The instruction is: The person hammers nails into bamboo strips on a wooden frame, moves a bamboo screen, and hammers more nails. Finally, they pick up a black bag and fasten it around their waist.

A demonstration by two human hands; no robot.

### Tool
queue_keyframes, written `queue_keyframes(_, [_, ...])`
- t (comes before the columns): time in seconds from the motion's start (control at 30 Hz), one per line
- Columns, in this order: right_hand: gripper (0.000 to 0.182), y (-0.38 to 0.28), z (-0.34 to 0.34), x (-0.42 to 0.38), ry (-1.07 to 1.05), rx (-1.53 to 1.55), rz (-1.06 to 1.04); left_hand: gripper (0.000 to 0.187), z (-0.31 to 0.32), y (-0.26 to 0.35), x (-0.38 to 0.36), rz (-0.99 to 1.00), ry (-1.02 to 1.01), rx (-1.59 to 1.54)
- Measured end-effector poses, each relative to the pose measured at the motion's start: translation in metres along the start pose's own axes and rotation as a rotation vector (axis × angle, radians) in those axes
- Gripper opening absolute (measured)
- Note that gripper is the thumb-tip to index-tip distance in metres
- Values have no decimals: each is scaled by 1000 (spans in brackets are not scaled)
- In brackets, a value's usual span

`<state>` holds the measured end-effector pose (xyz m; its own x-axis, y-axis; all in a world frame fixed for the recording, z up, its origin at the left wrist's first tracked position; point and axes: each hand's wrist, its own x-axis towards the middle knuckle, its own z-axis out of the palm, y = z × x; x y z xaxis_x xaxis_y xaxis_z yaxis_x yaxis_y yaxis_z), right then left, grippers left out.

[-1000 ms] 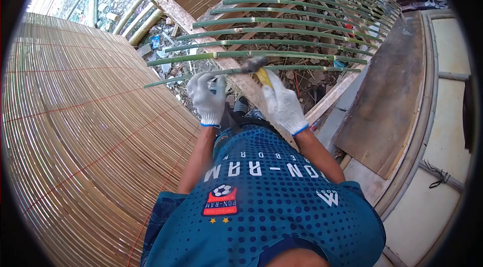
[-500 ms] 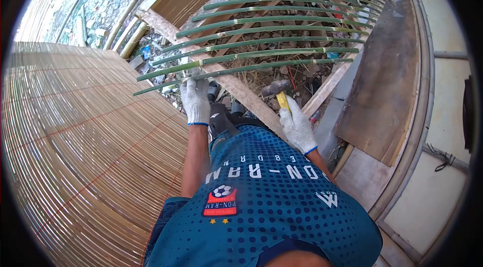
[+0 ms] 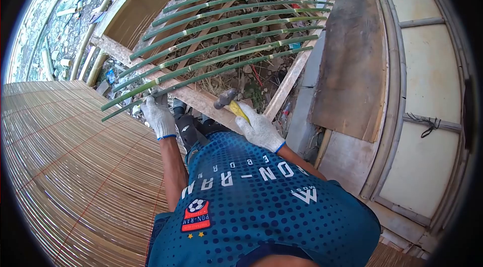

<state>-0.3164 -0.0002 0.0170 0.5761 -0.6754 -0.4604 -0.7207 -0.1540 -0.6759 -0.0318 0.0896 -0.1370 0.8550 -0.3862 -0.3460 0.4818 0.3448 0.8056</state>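
Yellow-handled, grey-headed hammer (image 3: pixel 233 104) has moved nearer the beam (image 3: pixel 201 102).

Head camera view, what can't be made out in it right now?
All in the head view:
Left hand: fingertips partly behind the green strips; anything pinched, too small.
Hammer: lower handle hidden by the right hand.
Wooden beam: strip fastenings too small.
Green strips: far ones cut off by the top edge.
Slatted mat: left side cut off by the dark rim.

Outdoor work area, prob. a bldg. site: debris-strewn ground (image 3: pixel 65 20), wooden frame (image 3: pixel 201 102) w/ bamboo strips (image 3: pixel 216 48) across.
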Motion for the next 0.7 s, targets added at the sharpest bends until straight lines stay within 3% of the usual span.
queue_keyframes(0.2, [54, 2, 0, 8, 42, -24, -53, 37, 11, 8, -4, -11, -8, 10])
queue_keyframes(0.47, [53, -16, 3, 20, 38, -50, -159, 30, 12, 1, 1, -45, 130, -87])
queue_keyframes(0.7, [52, -46, 0, 38, 57, -89, -311, 37, 5, -2, 2, -65, 106, -123])
